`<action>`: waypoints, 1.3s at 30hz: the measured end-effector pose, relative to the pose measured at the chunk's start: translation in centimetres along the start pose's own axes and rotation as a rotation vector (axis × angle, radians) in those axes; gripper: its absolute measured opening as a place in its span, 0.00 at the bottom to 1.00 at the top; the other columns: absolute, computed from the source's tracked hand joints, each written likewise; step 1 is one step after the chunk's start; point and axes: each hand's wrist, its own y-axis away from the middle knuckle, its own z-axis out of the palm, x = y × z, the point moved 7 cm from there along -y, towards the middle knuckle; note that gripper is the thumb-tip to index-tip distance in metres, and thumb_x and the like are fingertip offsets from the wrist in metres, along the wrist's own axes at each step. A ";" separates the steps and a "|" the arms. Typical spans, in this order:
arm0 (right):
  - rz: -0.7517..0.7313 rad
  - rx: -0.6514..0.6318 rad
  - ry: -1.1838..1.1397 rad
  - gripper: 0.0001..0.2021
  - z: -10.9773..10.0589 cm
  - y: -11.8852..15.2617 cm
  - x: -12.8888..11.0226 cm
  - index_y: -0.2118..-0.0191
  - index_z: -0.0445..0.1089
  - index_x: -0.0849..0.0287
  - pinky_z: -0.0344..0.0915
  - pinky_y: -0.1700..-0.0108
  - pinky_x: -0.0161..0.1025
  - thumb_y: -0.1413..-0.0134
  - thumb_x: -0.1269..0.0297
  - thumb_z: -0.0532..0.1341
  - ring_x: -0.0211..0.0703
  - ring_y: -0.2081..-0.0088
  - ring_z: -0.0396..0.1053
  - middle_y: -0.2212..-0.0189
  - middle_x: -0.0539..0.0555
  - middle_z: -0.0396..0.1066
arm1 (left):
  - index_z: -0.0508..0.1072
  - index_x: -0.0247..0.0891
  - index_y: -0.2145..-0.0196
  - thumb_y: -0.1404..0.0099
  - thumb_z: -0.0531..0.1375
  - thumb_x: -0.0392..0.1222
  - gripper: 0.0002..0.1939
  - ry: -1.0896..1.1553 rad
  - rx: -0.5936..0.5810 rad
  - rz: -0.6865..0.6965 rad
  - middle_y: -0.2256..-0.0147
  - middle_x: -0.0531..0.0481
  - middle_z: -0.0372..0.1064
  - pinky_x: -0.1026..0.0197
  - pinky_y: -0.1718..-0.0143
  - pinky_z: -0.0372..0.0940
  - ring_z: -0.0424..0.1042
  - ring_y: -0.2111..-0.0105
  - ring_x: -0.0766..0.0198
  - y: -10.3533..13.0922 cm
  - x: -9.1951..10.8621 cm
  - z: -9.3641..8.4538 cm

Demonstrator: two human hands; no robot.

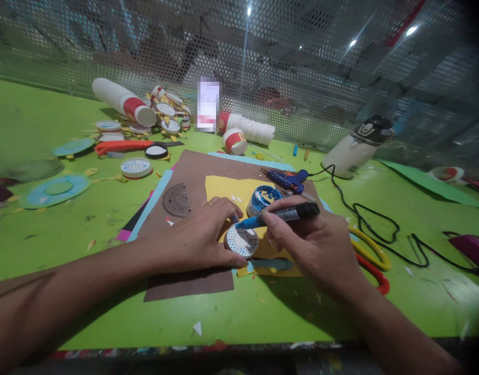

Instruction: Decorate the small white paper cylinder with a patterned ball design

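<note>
Between the thumb and fingers of my left hand [202, 234] is a small white paper disc [242, 241], marked with black lines and blue dots. My right hand [321, 247] grips a blue marker [280, 214] with a black end, its tip at the disc's upper edge. A small jar with blue paint [259, 204] stands just behind the disc. Beneath lie a yellow paper sheet [219, 187] and a brown sheet [196, 161]. A clear protractor [177, 200] rests left of my left hand.
Orange-handled scissors [126, 146], dotted discs [136, 167] and stacked paper cups [124, 101] lie at the back left. Behind the jar is a blue glue gun [286, 178] with a trailing black cord [341, 195]. A spray-type bottle [352, 148] leans near the perforated screen [157, 52].
</note>
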 end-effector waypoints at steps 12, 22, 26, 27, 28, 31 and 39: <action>-0.234 -0.063 0.120 0.03 0.3 0.1 -1.9 0.66 0.73 0.64 0.65 0.76 0.29 0.43 0.70 0.63 0.33 0.79 0.69 0.78 0.49 0.74 | 0.66 0.41 0.54 0.47 0.68 0.52 0.26 0.007 0.016 -0.004 0.54 0.47 0.67 0.52 0.57 0.63 0.67 0.56 0.52 0.1 -0.1 0.0; -0.126 0.168 0.055 0.04 -1.4 0.3 -1.3 0.69 0.73 0.63 0.67 0.74 0.29 0.45 0.68 0.65 0.32 0.78 0.70 0.77 0.49 0.73 | 0.65 0.41 0.54 0.46 0.68 0.53 0.27 -0.011 0.010 -0.007 0.54 0.46 0.65 0.51 0.57 0.63 0.66 0.55 0.52 0.1 0.1 0.0; -0.102 0.209 0.024 0.05 -2.0 0.2 -1.6 0.72 0.73 0.62 0.68 0.73 0.28 0.47 0.70 0.65 0.32 0.77 0.71 0.77 0.50 0.73 | 0.64 0.40 0.55 0.46 0.67 0.54 0.27 -0.021 0.005 -0.038 0.54 0.45 0.65 0.50 0.57 0.64 0.67 0.56 0.51 0.2 0.1 0.0; -0.093 0.206 0.010 0.05 -2.0 0.1 -1.5 0.73 0.73 0.62 0.68 0.74 0.28 0.47 0.70 0.65 0.32 0.78 0.71 0.78 0.49 0.73 | 0.64 0.40 0.54 0.47 0.67 0.54 0.27 -0.022 0.005 -0.046 0.53 0.45 0.65 0.50 0.56 0.64 0.66 0.55 0.50 0.2 0.2 0.0; -0.077 0.198 -0.001 0.06 -2.0 0.1 -1.4 0.74 0.73 0.61 0.68 0.74 0.28 0.47 0.69 0.65 0.32 0.78 0.70 0.79 0.49 0.72 | 0.64 0.39 0.54 0.47 0.68 0.54 0.28 -0.023 0.006 -0.050 0.52 0.45 0.65 0.49 0.55 0.63 0.66 0.54 0.50 0.2 0.2 0.0; -0.008 0.174 -0.023 0.08 -1.8 0.0 -0.9 0.76 0.72 0.60 0.67 0.77 0.30 0.47 0.66 0.65 0.32 0.81 0.67 0.82 0.47 0.70 | 0.64 0.39 0.53 0.49 0.69 0.56 0.32 -0.016 -0.004 -0.050 0.51 0.43 0.64 0.47 0.53 0.63 0.65 0.52 0.48 0.2 0.3 -0.1; 0.178 0.175 -0.143 0.12 -1.3 0.1 0.8 0.74 0.72 0.60 0.62 0.81 0.32 0.46 0.58 0.66 0.33 0.84 0.63 0.85 0.46 0.67 | 0.65 0.37 0.49 0.44 0.63 0.52 0.28 0.085 -0.048 -0.047 0.49 0.41 0.64 0.45 0.48 0.61 0.65 0.49 0.47 0.4 0.6 -0.5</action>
